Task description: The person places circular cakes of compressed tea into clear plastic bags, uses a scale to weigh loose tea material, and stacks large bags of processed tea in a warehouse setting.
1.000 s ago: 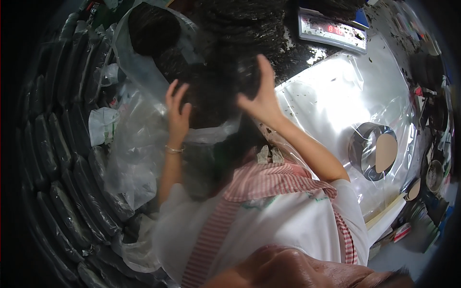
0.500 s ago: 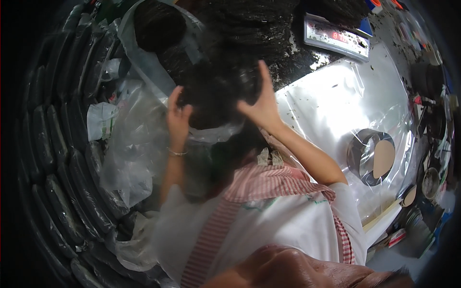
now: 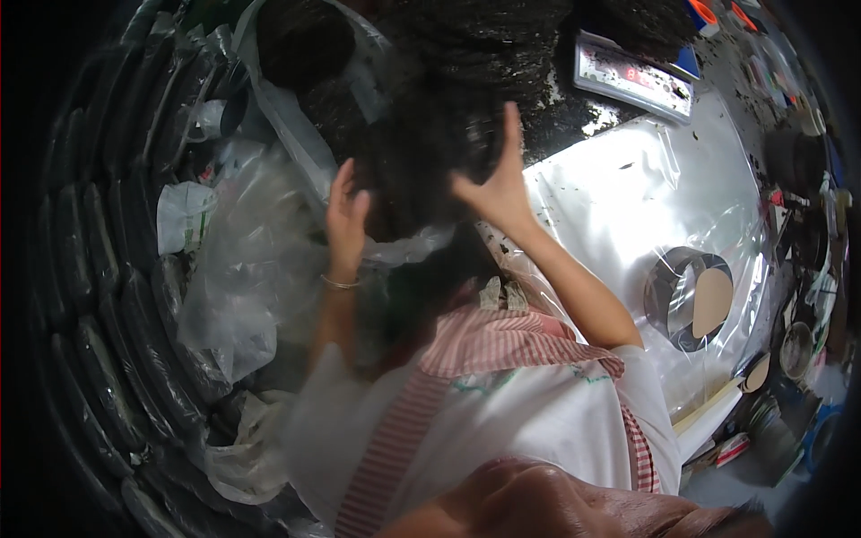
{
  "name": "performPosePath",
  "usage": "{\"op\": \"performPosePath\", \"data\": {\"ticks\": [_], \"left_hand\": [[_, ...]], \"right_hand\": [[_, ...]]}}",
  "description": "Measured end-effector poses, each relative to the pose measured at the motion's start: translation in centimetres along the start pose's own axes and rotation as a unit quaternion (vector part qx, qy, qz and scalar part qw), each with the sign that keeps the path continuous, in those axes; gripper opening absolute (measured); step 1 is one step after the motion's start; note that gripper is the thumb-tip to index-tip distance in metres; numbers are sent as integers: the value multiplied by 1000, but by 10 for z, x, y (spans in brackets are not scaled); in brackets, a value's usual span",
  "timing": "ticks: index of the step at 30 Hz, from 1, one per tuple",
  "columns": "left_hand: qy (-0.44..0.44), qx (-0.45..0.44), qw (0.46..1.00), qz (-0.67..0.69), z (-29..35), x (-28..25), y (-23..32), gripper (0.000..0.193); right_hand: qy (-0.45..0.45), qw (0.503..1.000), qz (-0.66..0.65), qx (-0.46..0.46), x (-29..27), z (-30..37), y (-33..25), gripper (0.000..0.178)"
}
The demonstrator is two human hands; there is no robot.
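A dark, round clump of black, flaky-looking material, blurred by motion, is between my two hands. My left hand presses on its left side with curved fingers. My right hand grips the right side, thumb and forefinger spread wide along its edge. The rim of a clear plastic bag shows just below the clump. Beyond my hands lies a broad heap of the same black material. A whitish bag lies at the left of the heap, with a dark round lump at its far end.
A flat scale with a lit red display stands at the far right. Clear plastic sheets carry a roll of tape on the right. Several dark wrapped packs are stacked at the left, next to crumpled clear plastic.
Both hands have shifted slightly to the right together with the black clump. The whole view has also moved a little.
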State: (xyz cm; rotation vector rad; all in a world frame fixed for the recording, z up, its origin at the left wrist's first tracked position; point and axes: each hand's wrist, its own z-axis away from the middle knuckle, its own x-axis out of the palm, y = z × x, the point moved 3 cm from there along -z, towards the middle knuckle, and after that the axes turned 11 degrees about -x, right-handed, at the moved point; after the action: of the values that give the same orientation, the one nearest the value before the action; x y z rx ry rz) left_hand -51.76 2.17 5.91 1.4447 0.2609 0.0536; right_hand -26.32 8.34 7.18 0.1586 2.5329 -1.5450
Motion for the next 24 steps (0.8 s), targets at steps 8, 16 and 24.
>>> {"op": "performPosePath", "data": {"ticks": [8,16,24], "left_hand": [[57,-90,977,183,11,30,1,47],[157,151,966,-139,33,32,77,52],[98,65,990,73,-16,-26,174,51]], "right_hand": [[-52,999,0,-2,17,13,-10,114],[-19,989,-139,-46,38,-20,-35,111],[17,775,-544,320,110,-44,43,108]]}}
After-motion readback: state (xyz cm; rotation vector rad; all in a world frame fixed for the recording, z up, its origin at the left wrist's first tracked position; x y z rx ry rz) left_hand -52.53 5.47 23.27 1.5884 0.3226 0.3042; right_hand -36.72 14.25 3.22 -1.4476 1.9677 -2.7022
